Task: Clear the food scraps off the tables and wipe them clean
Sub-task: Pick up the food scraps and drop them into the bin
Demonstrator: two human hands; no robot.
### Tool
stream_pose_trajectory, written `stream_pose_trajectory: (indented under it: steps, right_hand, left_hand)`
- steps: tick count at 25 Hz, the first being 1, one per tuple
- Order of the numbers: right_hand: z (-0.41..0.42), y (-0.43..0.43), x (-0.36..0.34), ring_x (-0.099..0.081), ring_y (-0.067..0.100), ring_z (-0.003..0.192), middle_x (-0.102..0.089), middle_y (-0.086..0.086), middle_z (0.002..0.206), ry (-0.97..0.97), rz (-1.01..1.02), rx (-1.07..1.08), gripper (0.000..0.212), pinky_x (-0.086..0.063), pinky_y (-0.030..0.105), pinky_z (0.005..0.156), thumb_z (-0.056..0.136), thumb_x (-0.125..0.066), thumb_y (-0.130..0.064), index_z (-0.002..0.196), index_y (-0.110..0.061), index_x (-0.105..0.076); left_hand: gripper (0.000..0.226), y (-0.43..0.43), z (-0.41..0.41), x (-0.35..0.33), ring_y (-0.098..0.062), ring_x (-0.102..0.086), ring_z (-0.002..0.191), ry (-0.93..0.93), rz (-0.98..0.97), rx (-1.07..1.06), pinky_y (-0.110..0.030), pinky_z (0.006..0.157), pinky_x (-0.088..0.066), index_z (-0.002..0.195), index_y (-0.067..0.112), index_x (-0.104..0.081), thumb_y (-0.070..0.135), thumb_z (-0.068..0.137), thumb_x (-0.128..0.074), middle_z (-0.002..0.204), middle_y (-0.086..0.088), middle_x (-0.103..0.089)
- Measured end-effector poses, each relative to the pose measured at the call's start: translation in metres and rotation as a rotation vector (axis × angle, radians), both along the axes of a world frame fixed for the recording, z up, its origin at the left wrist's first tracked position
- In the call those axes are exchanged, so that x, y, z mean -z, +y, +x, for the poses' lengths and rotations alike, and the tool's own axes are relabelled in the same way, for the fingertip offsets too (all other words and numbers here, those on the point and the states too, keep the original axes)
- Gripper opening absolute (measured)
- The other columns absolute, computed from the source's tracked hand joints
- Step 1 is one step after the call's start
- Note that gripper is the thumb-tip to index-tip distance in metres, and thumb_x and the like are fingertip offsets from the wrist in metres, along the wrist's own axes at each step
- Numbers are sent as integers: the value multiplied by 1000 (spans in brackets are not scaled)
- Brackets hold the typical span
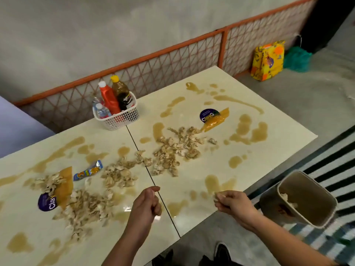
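Observation:
Two cream tables [259,120] stand pushed together, smeared with brown liquid. Pale food scraps lie in heaps on the right table [172,150] and on the left table [82,208]. Each table has a purple-and-orange wrapper, one on the right [211,117] and one on the left [51,196]. A blue snack wrapper [88,170] lies on the left table. My left hand [148,204] hovers over the seam between the tables, fingers curled, with nothing visible in it. My right hand [232,203] is over the right table's near edge and pinches a small pale scrap.
A beige bin [307,200] with a few scraps inside stands off the right table's near corner, above a striped floor. A white basket [119,118] of bottles sits at the back across the seam. An orange mesh fence runs behind. A yellow bag [268,60] is on the floor.

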State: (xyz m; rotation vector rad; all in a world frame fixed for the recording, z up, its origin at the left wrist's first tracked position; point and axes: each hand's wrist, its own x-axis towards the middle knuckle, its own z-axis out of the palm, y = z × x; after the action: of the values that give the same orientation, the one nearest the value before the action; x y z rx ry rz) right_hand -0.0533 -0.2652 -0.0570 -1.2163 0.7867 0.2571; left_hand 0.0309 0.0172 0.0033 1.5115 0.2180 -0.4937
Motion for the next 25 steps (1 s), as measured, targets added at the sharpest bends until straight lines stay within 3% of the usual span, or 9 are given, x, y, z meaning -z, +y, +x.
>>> stream_pose_trajectory:
  steps: [3,7,13,17,20,22,25]
  right_hand:
    - [-49,-63,16,-56,21,66,-59,14,75,48,-14,137,27,-50,34,66,97,-64,-24,87,1,-67]
    - [-95,-134,27,-48,20,56,-53,12,69,159,-67,366,30,-40,34,58,104,-55,-25,85,-3,-62]
    - [-143,-208,63,-56,19,60,-61,10,71,334,-24,709,29,-48,31,56,104,-56,-26,103,0,-68]
    - [-149,-245,83,-66,21,77,-70,15,96,326,95,886,26,-56,35,65,102,-58,-19,116,2,-64]
    - [-148,-258,98,-68,27,93,-69,17,114,317,263,919,31,-57,39,69,106,-49,-19,132,-3,-53]
    - [-144,-253,101,-67,26,90,-69,17,109,345,289,865,30,-55,37,69,107,-43,-15,133,-2,-53]
    - [-131,-220,87,-65,26,77,-70,16,93,354,264,648,27,-52,37,69,102,-51,-14,124,0,-59]
  left_hand:
    - [49,-55,-10,2,-19,-34,49,-13,74,112,-32,57,-29,103,-1,-55,42,105,-33,60,-1,-29]
    - [53,-128,-27,4,-20,-41,49,-55,172,310,-31,58,-29,87,5,-49,52,102,-28,58,-2,-27]
    - [46,-205,-50,2,-20,-43,56,-104,265,542,-34,64,-32,82,8,-46,41,107,-26,48,4,-37]
    - [42,-226,-54,-1,-19,-40,55,-96,283,554,-32,59,-30,87,6,-51,35,107,-29,54,4,-32]
    - [43,-230,-52,-1,-17,-39,54,-42,294,560,-30,58,-31,92,4,-60,35,107,-34,61,1,-31]
    - [43,-232,-50,2,-17,-39,56,-22,308,553,-30,58,-33,93,7,-67,37,106,-38,62,1,-35]
    - [42,-236,-48,5,-19,-41,58,-9,340,564,-32,61,-35,91,12,-70,38,104,-41,61,0,-38]
